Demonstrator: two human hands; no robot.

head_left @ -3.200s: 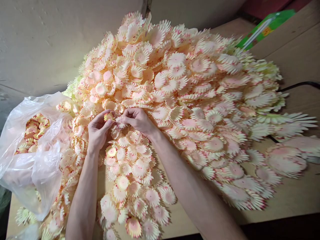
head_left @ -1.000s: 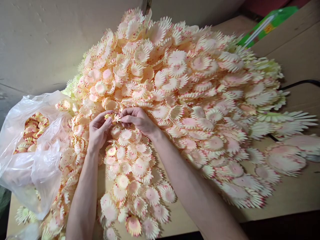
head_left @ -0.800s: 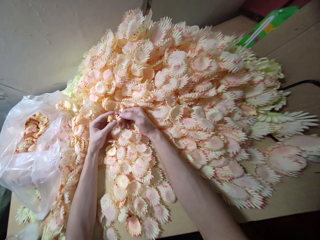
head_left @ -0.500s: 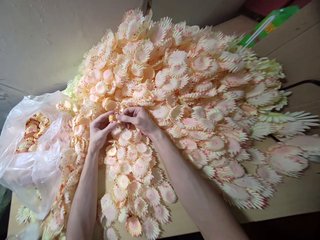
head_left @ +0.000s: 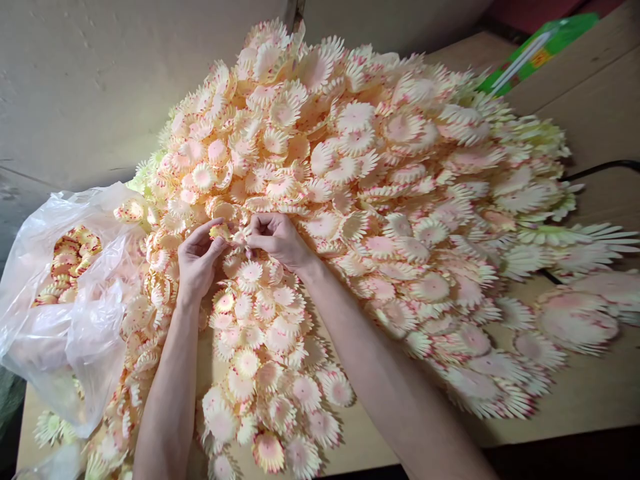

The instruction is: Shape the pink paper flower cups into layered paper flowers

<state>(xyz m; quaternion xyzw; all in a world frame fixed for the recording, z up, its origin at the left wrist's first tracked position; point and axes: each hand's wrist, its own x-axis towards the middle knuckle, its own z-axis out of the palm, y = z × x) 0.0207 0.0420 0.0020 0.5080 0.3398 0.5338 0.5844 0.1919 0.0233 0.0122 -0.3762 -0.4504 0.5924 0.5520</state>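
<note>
My left hand [head_left: 199, 257] pinches a small yellow petal piece [head_left: 219, 231] of an artificial flower between thumb and fingertips. Just to its right, my right hand [head_left: 277, 241] is closed, with a pale fringed petal piece [head_left: 241, 236] at its fingertips. Part of that pale piece is hidden by the fingers. Both hands are at the near edge of a large heap of cream and pink fringed petal pieces [head_left: 350, 160]. Between my forearms lies a spread of similar round pieces [head_left: 267, 347].
At the left a clear plastic bag [head_left: 95, 333] holds yellow and red petal pieces [head_left: 73, 260]. A green packet [head_left: 543, 50] stands at the back right near a black cable [head_left: 605, 167]. Under the heap is a light wooden table [head_left: 370, 433], against a grey wall [head_left: 100, 80].
My fingertips have moved slightly apart. The yellow piece has shifted a little left with my left hand, and the pale piece now shows at my right fingertips.
</note>
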